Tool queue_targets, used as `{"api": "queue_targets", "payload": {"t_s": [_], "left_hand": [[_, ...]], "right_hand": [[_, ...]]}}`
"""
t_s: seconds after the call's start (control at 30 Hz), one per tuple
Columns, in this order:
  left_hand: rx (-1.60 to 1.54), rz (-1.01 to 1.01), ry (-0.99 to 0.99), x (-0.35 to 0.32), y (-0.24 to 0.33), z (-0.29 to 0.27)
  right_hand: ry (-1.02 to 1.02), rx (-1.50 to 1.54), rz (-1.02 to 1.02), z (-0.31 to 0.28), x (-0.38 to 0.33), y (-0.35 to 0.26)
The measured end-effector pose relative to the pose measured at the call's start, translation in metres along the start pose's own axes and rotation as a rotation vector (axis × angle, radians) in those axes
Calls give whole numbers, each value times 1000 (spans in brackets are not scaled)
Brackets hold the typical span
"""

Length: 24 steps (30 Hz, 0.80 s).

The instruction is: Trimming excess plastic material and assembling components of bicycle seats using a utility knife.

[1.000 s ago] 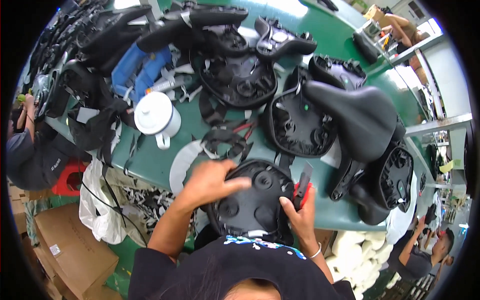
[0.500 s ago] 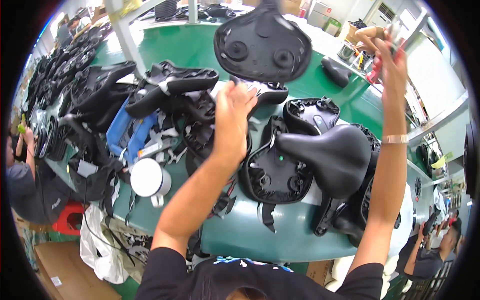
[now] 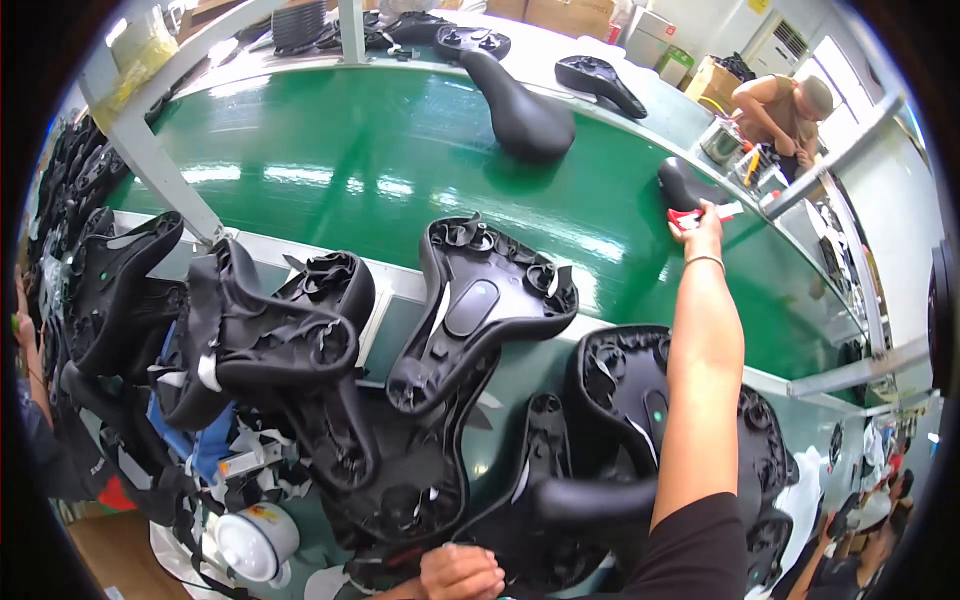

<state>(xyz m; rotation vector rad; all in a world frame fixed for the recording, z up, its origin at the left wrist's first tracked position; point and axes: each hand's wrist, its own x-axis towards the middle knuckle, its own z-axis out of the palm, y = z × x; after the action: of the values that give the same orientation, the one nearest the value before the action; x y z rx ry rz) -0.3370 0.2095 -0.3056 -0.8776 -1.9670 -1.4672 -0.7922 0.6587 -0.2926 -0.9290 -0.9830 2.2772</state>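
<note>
Since half a second ago, your left hand point(image 3: 460, 573) has dropped from the raised saddle to the lower middle of the frame, and that upturned saddle no longer hangs near the top; your right arm stays stretched toward the upper right.

Green conveyor belt point(image 3: 330, 160): fills the upper half, curving with the lens. Two black saddles ride it right side up, one large saddle point(image 3: 520, 110) at top centre, a smaller saddle point(image 3: 598, 80) further right.

Heap of black saddles point(image 3: 330, 400): spread across the lower half on the bench edge, most turned underside up. One upturned saddle point(image 3: 480, 310) sits centre frame, its nose pointing lower left.

Co-worker point(image 3: 780, 105): upper right, bent over a bench beyond the belt.

White round container point(image 3: 255, 542): lower left, beside the heap.

Right hand point(image 3: 705, 220): closed around a red-handled tool point(image 3: 690, 217), just beside a dark saddle point(image 3: 685, 185) at the belt's right edge.

Left hand: fingers curled, knuckles up, resting at the near edge of the heap; cannot tell whether it grips anything.
</note>
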Motion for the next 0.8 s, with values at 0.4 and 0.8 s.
{"api": "queue_targets", "payload": {"t_s": [0.4, 0.8], "left_hand": [[-14, -58, -7, 12, 1, 15], [-1537, -1032, 49, 68, 44, -82]], "right_hand": [[-386, -478, -279, 46, -94, -138], [-1775, -1667, -1048, -108, -611, -79]]}}
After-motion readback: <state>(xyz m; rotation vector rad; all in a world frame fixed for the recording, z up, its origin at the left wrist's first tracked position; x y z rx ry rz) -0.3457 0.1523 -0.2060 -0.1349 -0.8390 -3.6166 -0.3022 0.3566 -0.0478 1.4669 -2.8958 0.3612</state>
